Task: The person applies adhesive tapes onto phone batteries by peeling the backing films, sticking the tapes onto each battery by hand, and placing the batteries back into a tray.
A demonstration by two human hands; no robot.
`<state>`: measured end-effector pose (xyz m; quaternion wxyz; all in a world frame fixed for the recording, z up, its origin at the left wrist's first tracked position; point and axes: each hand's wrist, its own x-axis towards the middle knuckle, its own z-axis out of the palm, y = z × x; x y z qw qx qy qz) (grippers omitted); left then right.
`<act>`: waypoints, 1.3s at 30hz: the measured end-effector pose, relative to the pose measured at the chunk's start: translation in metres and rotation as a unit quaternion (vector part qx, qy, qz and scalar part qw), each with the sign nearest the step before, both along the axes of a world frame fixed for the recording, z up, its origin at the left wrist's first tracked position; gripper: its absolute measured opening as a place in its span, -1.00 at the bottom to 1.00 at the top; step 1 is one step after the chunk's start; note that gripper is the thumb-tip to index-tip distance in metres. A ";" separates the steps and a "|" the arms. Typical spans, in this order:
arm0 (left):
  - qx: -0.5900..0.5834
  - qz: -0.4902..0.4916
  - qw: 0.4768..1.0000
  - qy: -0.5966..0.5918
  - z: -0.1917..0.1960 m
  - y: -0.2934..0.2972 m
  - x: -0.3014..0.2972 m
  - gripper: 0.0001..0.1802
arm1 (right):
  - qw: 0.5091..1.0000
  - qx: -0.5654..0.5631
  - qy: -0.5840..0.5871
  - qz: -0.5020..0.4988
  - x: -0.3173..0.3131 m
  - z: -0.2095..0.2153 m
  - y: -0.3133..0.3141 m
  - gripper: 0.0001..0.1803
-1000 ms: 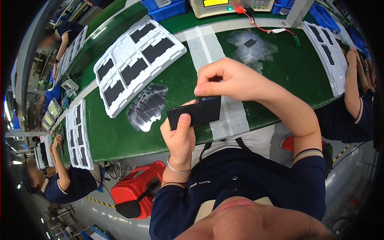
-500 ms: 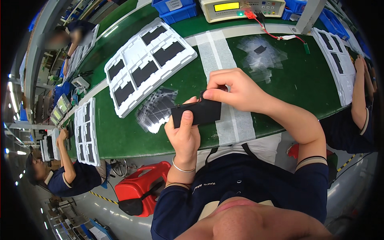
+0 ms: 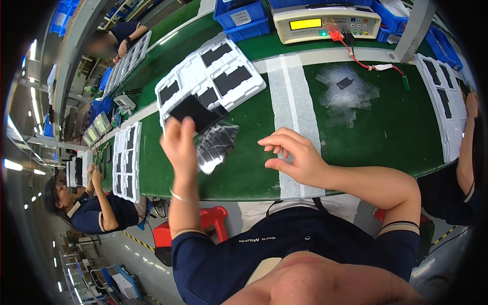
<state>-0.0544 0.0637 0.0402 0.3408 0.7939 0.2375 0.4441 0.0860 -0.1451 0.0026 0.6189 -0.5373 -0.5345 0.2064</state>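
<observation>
My left hand (image 3: pixel 179 142) is shut on a flat black phone battery (image 3: pixel 195 112), gripping its near edge. The battery is above the near side of a white moulded tray (image 3: pixel 244 48), where other flat black batteries lie in recesses. It hides part of that tray. Beside the left hand, a fanned pile of clear plastic films (image 3: pixel 218 145) rests on the green bench. My right hand (image 3: pixel 297 158) hovers over the bench near a pale paper strip (image 3: pixel 290 96), its fingers bent and apart with nothing between them.
At the back stands a tester (image 3: pixel 328 25) with a yellow display and a red lead ending in a small green board (image 3: pixel 405 82). Blue bins (image 3: pixel 239 18) flank it. More films (image 3: pixel 351 104) lie on the right. Co-workers sit left and right beside white trays (image 3: pixel 127 160).
My left hand has carried the battery from in front of me to the left, over the tray. My right hand has let go of it and come lower, its fingers loosened.
</observation>
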 end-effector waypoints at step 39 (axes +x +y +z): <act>0.093 -0.116 0.904 0.400 -0.021 0.020 -0.022 -0.57 | 0.945 0.052 -0.313 0.079 0.003 -0.006 0.005 -0.86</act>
